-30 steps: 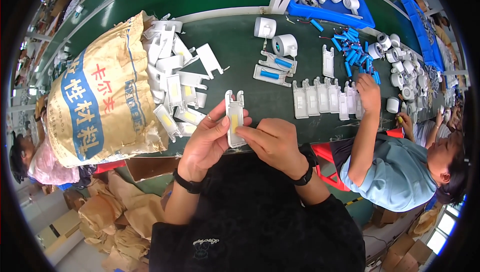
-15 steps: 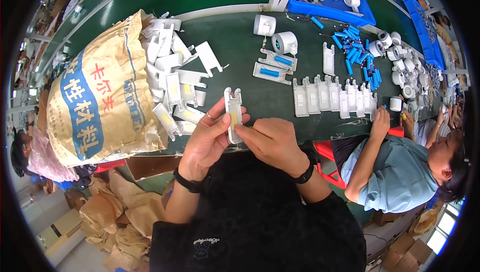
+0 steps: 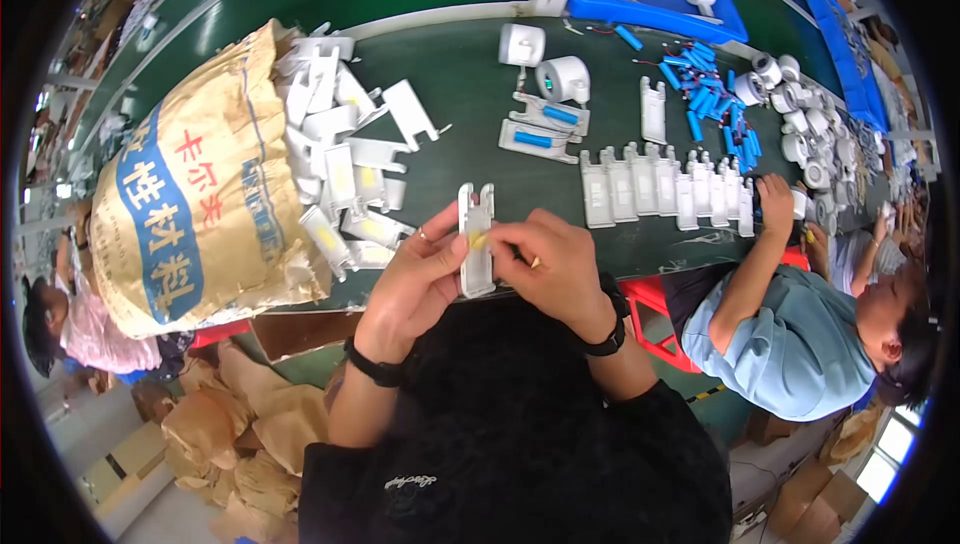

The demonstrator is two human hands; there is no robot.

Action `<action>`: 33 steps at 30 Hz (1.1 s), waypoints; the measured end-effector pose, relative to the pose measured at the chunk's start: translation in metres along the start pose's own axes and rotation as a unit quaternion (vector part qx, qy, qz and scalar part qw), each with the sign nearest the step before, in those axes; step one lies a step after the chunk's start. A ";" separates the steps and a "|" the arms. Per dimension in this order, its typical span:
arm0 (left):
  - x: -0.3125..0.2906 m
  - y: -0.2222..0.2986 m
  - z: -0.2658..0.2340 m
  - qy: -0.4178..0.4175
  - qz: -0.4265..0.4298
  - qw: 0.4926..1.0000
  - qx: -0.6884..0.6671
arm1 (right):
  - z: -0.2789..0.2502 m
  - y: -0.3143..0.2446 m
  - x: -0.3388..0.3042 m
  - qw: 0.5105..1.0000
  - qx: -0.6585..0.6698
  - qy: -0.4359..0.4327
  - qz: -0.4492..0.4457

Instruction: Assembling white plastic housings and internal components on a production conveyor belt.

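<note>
My left hand (image 3: 415,274) grips a narrow white plastic housing (image 3: 478,269) upright by its left side, thumb on the front face. It has two prongs at the top. My right hand (image 3: 552,262) is closed in a pinch beside it, fingertips against the middle of the front. Between those fingers and the housing runs a thin yellow strip (image 3: 479,241), partly lifted off the face. A small yellow end also pokes out under the right fingers. Beyond my hands, a row of similar white housings (image 3: 628,184) lies on the green table (image 3: 450,74).
A large paper sack (image 3: 190,194) lies at left, white housings (image 3: 340,179) spilling from its mouth. Blue battery cells (image 3: 705,94) and white lamp heads (image 3: 800,124) are heaped at right. A blue tray (image 3: 660,14) stands behind. A co-worker's hand (image 3: 775,202) is close to the row's right end.
The yellow piece, flat on the housing before, is now partly peeled up by my right fingers, which have drawn slightly right. The co-worker's hand has moved up toward the far side.
</note>
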State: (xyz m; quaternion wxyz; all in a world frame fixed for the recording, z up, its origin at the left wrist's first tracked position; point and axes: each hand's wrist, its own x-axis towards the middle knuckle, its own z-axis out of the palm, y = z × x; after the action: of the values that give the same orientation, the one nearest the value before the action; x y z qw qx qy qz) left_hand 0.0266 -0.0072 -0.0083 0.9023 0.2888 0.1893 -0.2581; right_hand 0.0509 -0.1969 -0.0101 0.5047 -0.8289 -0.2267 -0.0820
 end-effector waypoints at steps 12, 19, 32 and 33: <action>0.068 -0.067 0.021 0.039 0.092 0.944 0.313 | -0.100 0.046 -0.057 0.814 0.441 0.303 0.227; 0.065 -0.079 0.027 0.005 0.066 0.960 0.273 | -0.091 0.030 -0.043 0.701 0.648 0.177 0.239; -0.164 -0.078 -0.157 0.065 -0.007 0.848 0.526 | 0.111 -0.077 -0.012 0.646 0.415 -0.537 0.349; -0.186 -0.107 -0.194 0.163 0.007 0.872 0.462 | 0.140 -0.083 -0.019 0.622 0.407 -0.582 0.330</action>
State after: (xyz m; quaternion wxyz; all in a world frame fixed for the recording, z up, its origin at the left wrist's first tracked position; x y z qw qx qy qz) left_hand -0.2202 0.1043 -0.1102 0.6240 0.7124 0.1902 -0.2589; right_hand -0.0171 -0.0477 -0.0172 0.5464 -0.4324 -0.1945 0.6904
